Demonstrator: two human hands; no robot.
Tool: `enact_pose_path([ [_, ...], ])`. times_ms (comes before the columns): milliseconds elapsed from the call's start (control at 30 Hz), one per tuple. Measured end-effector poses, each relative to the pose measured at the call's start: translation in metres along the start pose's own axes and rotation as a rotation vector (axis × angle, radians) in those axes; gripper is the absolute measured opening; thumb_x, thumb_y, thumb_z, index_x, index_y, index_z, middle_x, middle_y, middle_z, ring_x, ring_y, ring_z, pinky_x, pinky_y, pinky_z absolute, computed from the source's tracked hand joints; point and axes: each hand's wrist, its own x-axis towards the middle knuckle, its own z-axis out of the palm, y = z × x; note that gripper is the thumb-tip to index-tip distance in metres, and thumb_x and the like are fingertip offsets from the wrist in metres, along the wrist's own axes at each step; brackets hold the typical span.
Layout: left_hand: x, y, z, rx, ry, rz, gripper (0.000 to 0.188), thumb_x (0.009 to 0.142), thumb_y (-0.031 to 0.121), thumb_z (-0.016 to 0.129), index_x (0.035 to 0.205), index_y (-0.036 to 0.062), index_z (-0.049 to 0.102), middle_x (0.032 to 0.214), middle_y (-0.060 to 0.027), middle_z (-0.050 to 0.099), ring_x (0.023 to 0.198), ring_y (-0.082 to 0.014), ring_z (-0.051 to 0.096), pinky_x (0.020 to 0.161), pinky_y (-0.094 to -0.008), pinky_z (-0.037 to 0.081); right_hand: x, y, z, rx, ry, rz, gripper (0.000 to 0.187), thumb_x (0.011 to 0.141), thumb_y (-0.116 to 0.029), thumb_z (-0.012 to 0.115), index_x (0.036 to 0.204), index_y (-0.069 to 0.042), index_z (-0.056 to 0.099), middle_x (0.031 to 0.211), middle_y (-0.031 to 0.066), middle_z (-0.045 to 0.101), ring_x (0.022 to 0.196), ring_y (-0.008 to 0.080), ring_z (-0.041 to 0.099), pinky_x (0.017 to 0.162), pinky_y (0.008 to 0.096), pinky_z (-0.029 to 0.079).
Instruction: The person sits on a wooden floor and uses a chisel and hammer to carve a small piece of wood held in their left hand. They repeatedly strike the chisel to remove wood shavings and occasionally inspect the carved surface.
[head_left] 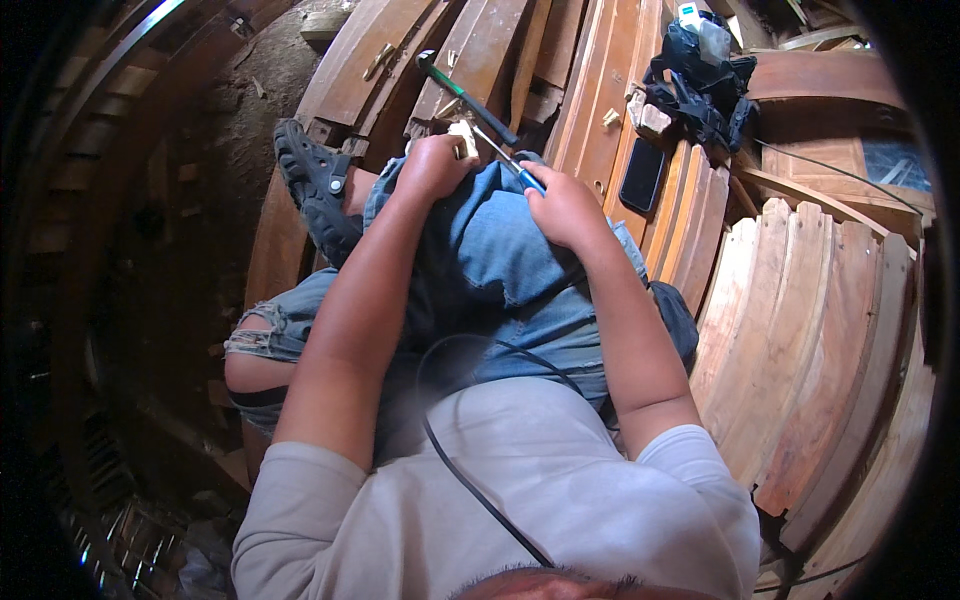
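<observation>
My left hand [438, 167] is closed round a small pale piece of wood [464, 140], which sticks out past the fingers above my knee. My right hand [566, 208] grips a hand tool with a blue handle [531, 180] and a long thin metal shaft. The shaft slants up and left, its tip close to the wood piece; whether they touch I cannot tell, nor whether the tool is a screwdriver or a chisel. Just beyond both hands, a hammer [463, 93] with a green and black handle lies across the brown boards.
Long brown wooden boards [585, 95] lie beneath and ahead of me. To the right are a dark phone [641, 174], a black plastic bag [700, 85] and a row of paler planks [790, 320]. Wood chips [611, 117] are scattered about. A black cable [445, 450] loops over my shirt.
</observation>
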Motion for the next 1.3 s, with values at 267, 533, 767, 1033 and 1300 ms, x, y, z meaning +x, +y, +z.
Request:
enact_pose_path([
  [267, 0.001, -0.002, 0.002, -0.015, -0.028, -0.005, 0.049, 0.084, 0.044, 0.085, 0.113, 0.0058, 0.080, 0.110, -0.0255, 0.076, 0.106, -0.0432, 0.073, 0.094, -0.0510, 0.057, -0.006, -0.013, -0.002, -0.132, -0.044, -0.060, 0.048, 0.101, -0.027, 0.064, 0.149, -0.021, 0.065, 0.124, 0.0276, 0.072, 0.116, 0.0451, 0.070, 0.104, 0.0511, 0.054],
  [533, 0.001, 0.000, 0.003, -0.002, -0.046, -0.057, 0.055, 0.085, 0.046, 0.086, 0.124, 0.0081, 0.079, 0.114, -0.0262, 0.076, 0.110, -0.0421, 0.073, 0.098, -0.0488, 0.057, 0.005, -0.018, 0.019, -0.053, -0.037, -0.071, 0.048, 0.104, -0.026, 0.054, 0.150, -0.014, 0.062, 0.129, 0.0255, 0.072, 0.121, 0.0443, 0.068, 0.106, 0.0521, 0.052],
  [767, 0.005, -0.006, 0.001, -0.004, -0.099, -0.022, 0.054, 0.083, 0.042, 0.088, 0.119, 0.0034, 0.079, 0.111, -0.0263, 0.077, 0.106, -0.0425, 0.075, 0.095, -0.0482, 0.058, 0.013, -0.026, 0.027, -0.092, -0.055, -0.032, 0.050, 0.105, -0.025, 0.051, 0.154, -0.016, 0.059, 0.133, 0.0253, 0.070, 0.124, 0.0428, 0.067, 0.108, 0.0515, 0.051],
  [1033, 0.002, -0.003, 0.001, 0.002, -0.092, 0.002, 0.046, 0.085, 0.038, 0.084, 0.114, 0.0020, 0.078, 0.108, -0.0279, 0.076, 0.104, -0.0445, 0.074, 0.092, -0.0516, 0.058, 0.010, -0.027, 0.031, -0.137, -0.067, -0.016, 0.052, 0.105, -0.026, 0.050, 0.156, -0.017, 0.056, 0.130, 0.0262, 0.071, 0.122, 0.0433, 0.068, 0.105, 0.0521, 0.053],
  [1300, 0.001, -0.007, 0.003, 0.011, -0.106, -0.027, 0.044, 0.089, 0.037, 0.081, 0.117, 0.0038, 0.076, 0.112, -0.0261, 0.076, 0.107, -0.0431, 0.074, 0.094, -0.0513, 0.058, 0.013, -0.036, 0.039, -0.196, 0.000, -0.019, 0.051, 0.105, -0.024, 0.050, 0.154, -0.016, 0.058, 0.123, 0.0273, 0.073, 0.118, 0.0438, 0.070, 0.102, 0.0527, 0.054],
])
